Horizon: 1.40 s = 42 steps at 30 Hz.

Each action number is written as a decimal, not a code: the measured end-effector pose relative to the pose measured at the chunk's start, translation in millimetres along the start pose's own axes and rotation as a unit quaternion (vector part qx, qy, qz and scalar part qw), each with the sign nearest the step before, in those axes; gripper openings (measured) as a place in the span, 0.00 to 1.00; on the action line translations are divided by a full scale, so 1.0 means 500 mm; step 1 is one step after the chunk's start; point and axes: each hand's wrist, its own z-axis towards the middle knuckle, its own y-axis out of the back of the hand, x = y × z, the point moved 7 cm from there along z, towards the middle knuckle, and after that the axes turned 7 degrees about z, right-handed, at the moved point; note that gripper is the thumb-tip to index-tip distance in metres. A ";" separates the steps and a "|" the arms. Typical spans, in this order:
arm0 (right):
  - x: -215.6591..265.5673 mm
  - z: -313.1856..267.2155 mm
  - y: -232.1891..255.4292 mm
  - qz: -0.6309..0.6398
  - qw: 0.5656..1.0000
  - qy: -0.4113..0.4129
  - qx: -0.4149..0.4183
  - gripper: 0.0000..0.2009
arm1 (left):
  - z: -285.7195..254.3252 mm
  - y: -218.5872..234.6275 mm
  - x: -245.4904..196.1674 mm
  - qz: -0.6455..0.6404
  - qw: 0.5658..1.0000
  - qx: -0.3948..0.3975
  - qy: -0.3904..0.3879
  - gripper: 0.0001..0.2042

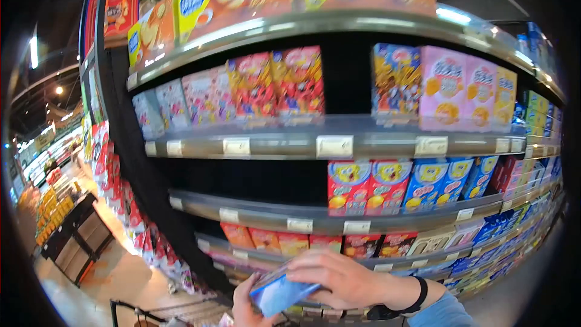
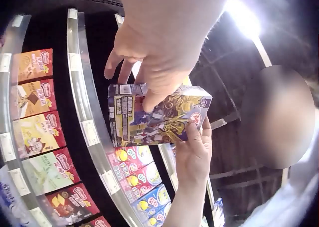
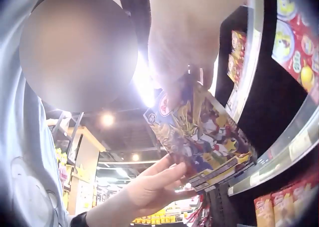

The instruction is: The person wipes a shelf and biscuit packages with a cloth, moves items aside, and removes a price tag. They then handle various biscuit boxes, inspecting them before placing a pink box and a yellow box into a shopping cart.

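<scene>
We see the left hand (image 1: 243, 306) and the right hand (image 1: 336, 275) both clamped on a printed box (image 2: 164, 124), each thumb on its face; the box sits between the two sets of fingers, held out in the air. Beyond and above the fingers we see a grey shelf (image 1: 272, 146) edged with price tags, and just below it stand red boxes (image 1: 348, 188) and blue boxes (image 1: 426, 184). Well left of the fingers we find pale floor (image 1: 124, 266); high above them, a ceiling light (image 1: 34, 52) glows.
</scene>
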 end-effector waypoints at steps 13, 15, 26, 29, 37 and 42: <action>-0.123 -0.098 -0.177 0.138 0.956 -0.258 -0.009 0.37 | -0.104 0.000 0.137 -0.158 0.972 -0.076 0.159 0.26; -0.128 -0.102 -0.193 0.141 0.954 -0.265 0.008 0.36 | -0.117 0.005 0.145 -0.116 0.977 -0.077 0.164 0.26; -0.175 -0.134 -0.261 0.485 0.832 -0.268 0.031 0.36 | -0.173 -0.006 0.195 -0.449 0.800 -0.113 0.381 0.30; -0.170 -0.146 -0.294 0.487 0.822 -0.289 0.057 0.35 | -0.181 0.004 0.185 -0.442 0.780 -0.093 0.433 0.27; -0.202 -0.177 -0.309 0.421 0.829 -0.366 0.033 0.33 | -0.195 -0.006 0.184 -0.404 0.791 -0.041 0.458 0.29; -0.195 -0.169 -0.309 0.410 0.840 -0.354 0.034 0.33 | -0.197 0.002 0.181 -0.410 0.786 -0.043 0.461 0.29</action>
